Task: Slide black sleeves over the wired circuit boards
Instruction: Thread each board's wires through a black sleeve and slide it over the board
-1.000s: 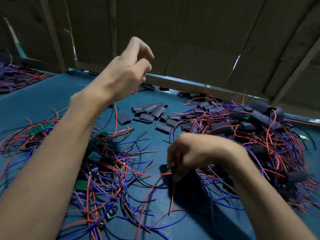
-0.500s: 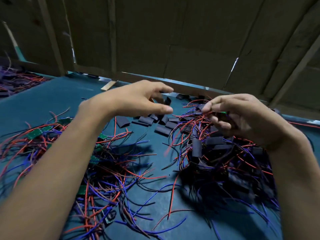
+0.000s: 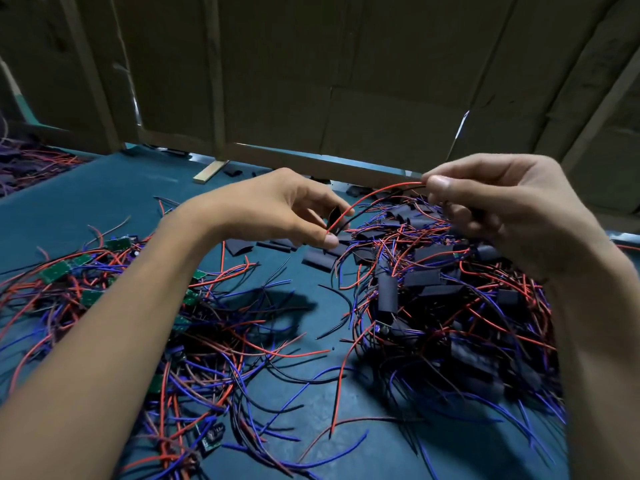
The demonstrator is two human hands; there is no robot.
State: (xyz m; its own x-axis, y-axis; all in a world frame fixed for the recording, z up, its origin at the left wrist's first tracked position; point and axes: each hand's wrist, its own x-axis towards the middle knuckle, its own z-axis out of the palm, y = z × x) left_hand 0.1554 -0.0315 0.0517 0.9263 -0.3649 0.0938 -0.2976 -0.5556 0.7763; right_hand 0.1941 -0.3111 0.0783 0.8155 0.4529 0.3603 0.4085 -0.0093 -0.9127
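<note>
My left hand (image 3: 294,213) pinches a black sleeve (image 3: 334,216) above the table, and the free ends of a red and a black wire (image 3: 374,197) run into it. My right hand (image 3: 502,209) holds those wires between thumb and forefinger; the board they belong to is hidden under its fingers. Bare green wired boards (image 3: 55,271) lie tangled at the left. A heap of sleeved boards (image 3: 422,278) with red, blue and black wires sits at the right, under my right hand.
Loose black sleeves (image 3: 318,259) lie on the teal table (image 3: 104,202) between the two piles. Cardboard panels (image 3: 311,81) wall off the back edge. A small wooden strip (image 3: 210,171) lies by that wall. More wires (image 3: 31,161) are piled at the far left.
My left hand has come down from the back with a sleeve. My right hand rose from the right heap with a wired board, and the wire ends now meet the sleeve.
</note>
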